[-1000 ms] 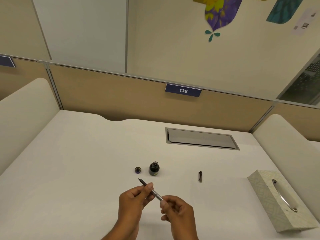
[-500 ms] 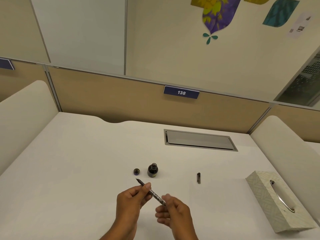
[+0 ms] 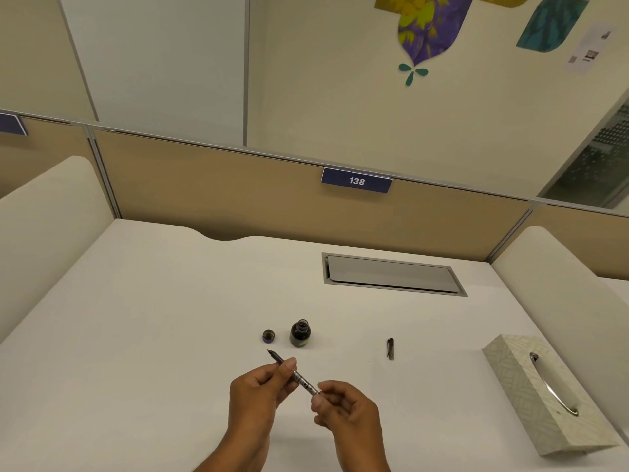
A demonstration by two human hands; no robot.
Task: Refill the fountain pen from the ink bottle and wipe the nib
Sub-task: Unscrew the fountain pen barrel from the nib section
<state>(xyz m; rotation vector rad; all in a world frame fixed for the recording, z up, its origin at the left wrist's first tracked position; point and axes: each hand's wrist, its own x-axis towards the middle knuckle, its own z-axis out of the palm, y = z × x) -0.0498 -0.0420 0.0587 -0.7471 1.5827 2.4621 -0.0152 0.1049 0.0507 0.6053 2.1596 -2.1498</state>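
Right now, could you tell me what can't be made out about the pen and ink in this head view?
- Fountain pen: the rear end is hidden inside the right hand; the left hand covers part of the barrel.
- Nib: too small to tell whether it is inked or clean.
- Ink bottle: open, but the ink level is unreadable through the dark glass.
- Tissue box: no tissue visible in its slot.

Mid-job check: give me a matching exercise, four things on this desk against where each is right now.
Things:
1. slim dark fountain pen
2. small dark glass ink bottle
3. small round bottle cap
4. dark pen cap with clip

Places:
A. lying alone on the desk, between bottle and patterned tissue box
B. standing open on the desk
C. held in the grip of left hand and right hand
D. on the desk just left of the bottle

Pairs: 1-C, 2-B, 3-D, 4-A
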